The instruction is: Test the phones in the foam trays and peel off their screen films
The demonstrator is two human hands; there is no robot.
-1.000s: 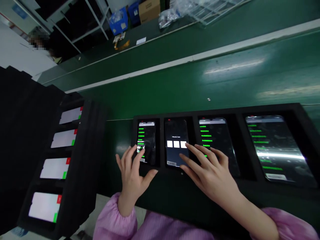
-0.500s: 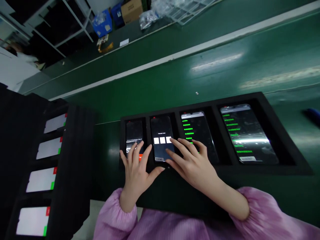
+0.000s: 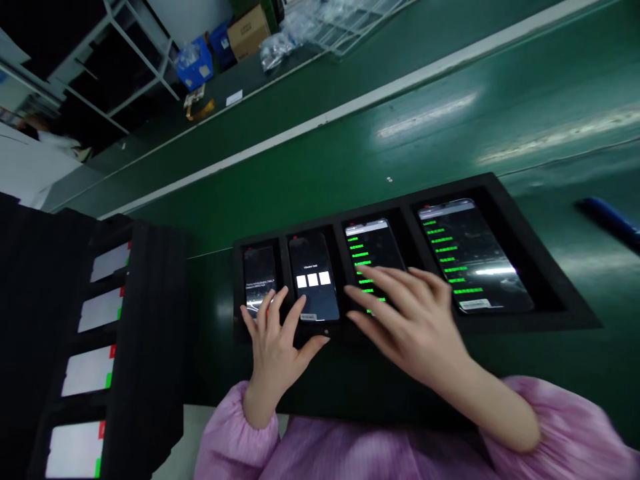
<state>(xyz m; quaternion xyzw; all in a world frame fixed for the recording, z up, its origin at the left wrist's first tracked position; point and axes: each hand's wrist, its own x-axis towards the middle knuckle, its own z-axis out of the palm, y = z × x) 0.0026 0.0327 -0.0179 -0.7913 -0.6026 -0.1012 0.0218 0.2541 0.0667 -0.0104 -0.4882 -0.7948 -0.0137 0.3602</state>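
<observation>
Several smartphones lie in the slots of a black foam tray point(image 3: 410, 200). My left hand point(image 3: 277, 347) is spread over the lower part of the leftmost phone point(image 3: 259, 267), which shows lines of text; whether the fingertips touch it I cannot tell. Right of it, a second phone point(image 3: 320, 300) reads "Vibrator test" above three white squares. My right hand point(image 3: 420, 320), fingers apart and holding nothing, is over the lower half of a third phone point(image 3: 373, 241) with green text lines. The rightmost phone point(image 3: 480, 257) shows a similar green list.
At left, a black foam rack point(image 3: 155, 320) holds several phones with white screens and red and green corners. A dark blue object point(image 3: 613, 223) lies at right on the green bench point(image 3: 320, 167). Behind are a blue bin point(image 3: 196, 67), a cardboard box point(image 3: 249, 32) and plastic bags point(image 3: 277, 50).
My right hand has moved right, from the "Vibrator test" phone to the third phone. My left hand stays over the leftmost phone. The view has shifted slightly.
</observation>
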